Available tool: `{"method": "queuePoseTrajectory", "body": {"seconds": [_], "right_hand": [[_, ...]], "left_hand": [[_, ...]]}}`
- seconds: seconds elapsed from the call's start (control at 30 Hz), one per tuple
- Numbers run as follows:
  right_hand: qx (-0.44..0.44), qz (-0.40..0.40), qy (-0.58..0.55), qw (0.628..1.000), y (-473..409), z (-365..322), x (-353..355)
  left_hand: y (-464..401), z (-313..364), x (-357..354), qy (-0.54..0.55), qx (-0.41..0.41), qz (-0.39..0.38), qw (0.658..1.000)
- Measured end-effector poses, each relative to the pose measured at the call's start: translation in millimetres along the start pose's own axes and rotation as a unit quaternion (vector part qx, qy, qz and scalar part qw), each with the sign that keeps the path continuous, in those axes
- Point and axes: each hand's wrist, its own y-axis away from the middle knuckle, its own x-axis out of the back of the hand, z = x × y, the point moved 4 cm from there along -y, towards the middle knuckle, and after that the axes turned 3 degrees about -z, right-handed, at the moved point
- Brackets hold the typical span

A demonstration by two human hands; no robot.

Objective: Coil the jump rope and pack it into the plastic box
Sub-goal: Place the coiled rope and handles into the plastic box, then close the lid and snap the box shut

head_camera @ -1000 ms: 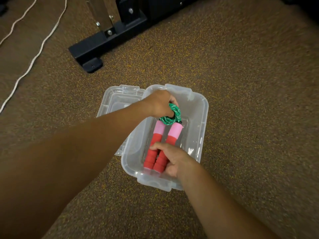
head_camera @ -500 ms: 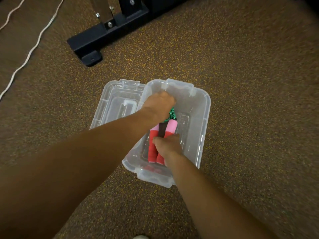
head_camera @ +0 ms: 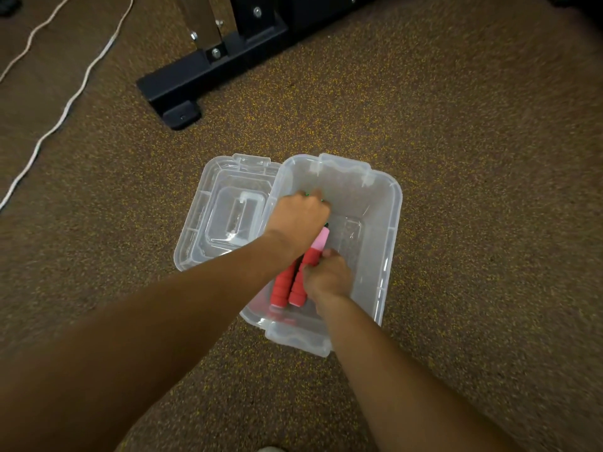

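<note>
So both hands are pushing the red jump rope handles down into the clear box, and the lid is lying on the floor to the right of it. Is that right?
Not quite. The head view shows the lid lying on the floor to the left of the clear box, not the right. The rest holds: the left hand and right hand are both down in the box on the red jump rope handles.

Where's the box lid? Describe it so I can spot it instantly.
Start at the black metal frame foot on the speckled carpet and come toward the camera to the clear plastic box. The lid lies flat against its left side: shallow, empty, no hands in it.
</note>
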Motion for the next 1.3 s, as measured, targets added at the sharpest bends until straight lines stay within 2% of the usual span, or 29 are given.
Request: {"method": "queuePoseTrajectory", "body": {"seconds": [0.13, 0.23, 0.33, 0.4, 0.47, 0.5, 0.63, 0.7, 0.83, 0.93, 1.07, 1.2, 1.3], "right_hand": [[0.016, 0.007, 0.042, 0.999, 2.1, -4.6, 0.5], [0.019, -0.019, 0.037, 0.999, 4.2, -3.8, 1.9], [0.046, -0.017, 0.043, 0.998, 14.2, -8.4, 13.0], [0.069, 0.006, 0.033, 0.997, 24.4, -14.8, 25.9], [0.095, 0.011, -0.003, 0.995, 38.4, -22.5, 37.2], [0.111, 0.009, -0.018, 0.994, 45.5, -26.4, 41.8], [0.156, 0.005, -0.060, 0.986, 68.2, -37.9, 51.7], [0.162, 0.000, -0.086, 0.983, 72.6, -40.2, 49.9], [0.159, -0.019, -0.108, 0.981, 78.4, -41.4, 39.4], [0.151, -0.029, -0.115, 0.981, 79.1, -41.5, 31.4], [0.138, -0.054, -0.114, 0.982, 74.2, -39.0, 21.0], [0.134, -0.077, -0.124, 0.980, 70.0, -37.2, 15.5], [0.131, -0.083, -0.132, 0.979, 68.2, -36.1, 13.1]], "left_hand": [[0.4, -1.0, 4.8, -0.001, 0.025, -0.024, 0.999], [3.5, -0.2, 2.2, 0.030, 0.036, -0.018, 0.999], [22.2, -0.4, 2.0, 0.079, 0.047, 0.040, 0.995], [47.4, 1.2, 9.0, 0.147, 0.045, 0.112, 0.982], [80.9, -0.8, 22.6, 0.251, 0.050, 0.193, 0.947], [98.5, -6.9, 29.4, 0.303, 0.073, 0.208, 0.927], [157.0, -49.4, 27.3, 0.463, 0.240, 0.258, 0.813], [168.4, -65.1, 8.7, 0.488, 0.286, 0.262, 0.782], [165.3, -89.1, -43.3, 0.467, 0.328, 0.185, 0.800], [151.5, -107.2, -83.8, 0.448, 0.358, 0.094, 0.814], [136.8, -123.3, -112.8, 0.370, 0.406, -0.022, 0.835], [133.8, -128.9, -132.6, 0.407, 0.449, -0.082, 0.791], [134.8, -129.0, -138.8, 0.395, 0.451, -0.086, 0.796]]}}
